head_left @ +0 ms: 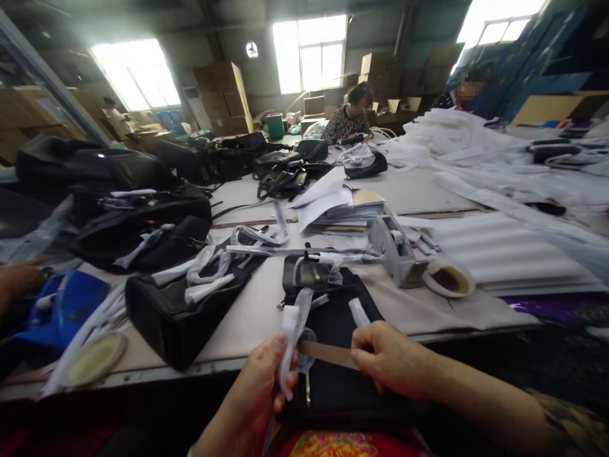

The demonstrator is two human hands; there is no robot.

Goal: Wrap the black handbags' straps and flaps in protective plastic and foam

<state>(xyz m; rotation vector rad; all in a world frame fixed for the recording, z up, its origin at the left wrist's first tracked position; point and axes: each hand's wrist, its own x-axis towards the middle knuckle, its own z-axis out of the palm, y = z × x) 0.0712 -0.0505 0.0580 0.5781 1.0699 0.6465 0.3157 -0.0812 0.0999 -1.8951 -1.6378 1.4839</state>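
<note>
A black bag [340, 317] lies at the table's front edge and reaches down toward my lap. My left hand [269, 371] is closed around a strap wrapped in white foam [288, 349], at the bag's left side. From beside that strap a flat strip of brown tape [330, 353] stretches across the bag to my right hand [392, 358], which pinches its other end. Clear plastic wrapping [307, 362] shows between the tape and my left fingers. Another piece of white wrapping [358, 312] lies on the bag above my right hand.
A grey tape dispenser [394, 251] and a bowl with brown contents [448, 279] stand right of the bag. White foam sheets [504, 254] lie farther right. Another black bag [176, 311] sits left, near a round lid [95, 358]. Co-workers [349, 120] are across the table.
</note>
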